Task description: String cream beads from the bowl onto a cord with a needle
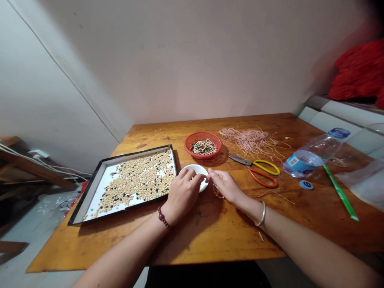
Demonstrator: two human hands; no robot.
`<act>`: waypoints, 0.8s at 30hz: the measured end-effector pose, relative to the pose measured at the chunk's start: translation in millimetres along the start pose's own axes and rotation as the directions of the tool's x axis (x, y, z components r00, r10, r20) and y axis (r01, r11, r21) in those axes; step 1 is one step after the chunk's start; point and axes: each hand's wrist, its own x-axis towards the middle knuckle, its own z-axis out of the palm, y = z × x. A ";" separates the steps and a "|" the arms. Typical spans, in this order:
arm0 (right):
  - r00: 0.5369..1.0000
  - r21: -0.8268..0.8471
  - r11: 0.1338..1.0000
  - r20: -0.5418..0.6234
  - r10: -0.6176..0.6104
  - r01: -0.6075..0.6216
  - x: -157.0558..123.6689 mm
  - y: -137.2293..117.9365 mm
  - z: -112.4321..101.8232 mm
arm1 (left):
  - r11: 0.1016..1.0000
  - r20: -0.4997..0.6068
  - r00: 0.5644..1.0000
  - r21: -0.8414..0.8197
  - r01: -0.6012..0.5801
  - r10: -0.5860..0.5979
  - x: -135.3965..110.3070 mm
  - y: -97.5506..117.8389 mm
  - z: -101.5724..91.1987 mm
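Note:
My left hand (185,187) is closed in a pinch over the edge of a small white bowl (196,167); what its fingertips hold is too small to tell. Close beside it, my right hand (225,185) pinches a beaded string (219,193), which hangs in a loop under the fingers. The fingertips of both hands nearly meet at the bowl's right side. Left of the bowl, a black-edged tray (103,190) holds many loose cream and dark beads (141,176) with a few green ones. Behind the bowl stands a red plastic basket (189,138) with strung beads (205,148) inside.
Scissors (255,168) with yellow and red handles lie right of the basket, before a tangle of pink string (250,139). Farther right are a tilted plastic bottle (315,156), its blue cap (306,184) and a green strip (342,194). A wall backs the wooden table (192,248).

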 end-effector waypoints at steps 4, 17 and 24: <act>0.999 0.002 0.999 0.027 -0.038 0.038 1.9 3.2 0.0 | 0.998 0.016 0.999 0.038 -0.042 0.041 0.1 -0.2 -5.6; 0.990 -0.166 0.983 -0.100 -0.100 0.082 -3.3 -0.3 1.3 | 0.998 -0.039 0.997 0.000 0.070 -0.070 -0.7 5.7 -5.3; 0.983 0.359 0.917 0.008 0.185 -0.175 1.6 -1.9 -1.8 | 0.702 -0.246 0.806 -0.661 0.267 -0.538 1.6 3.6 -2.5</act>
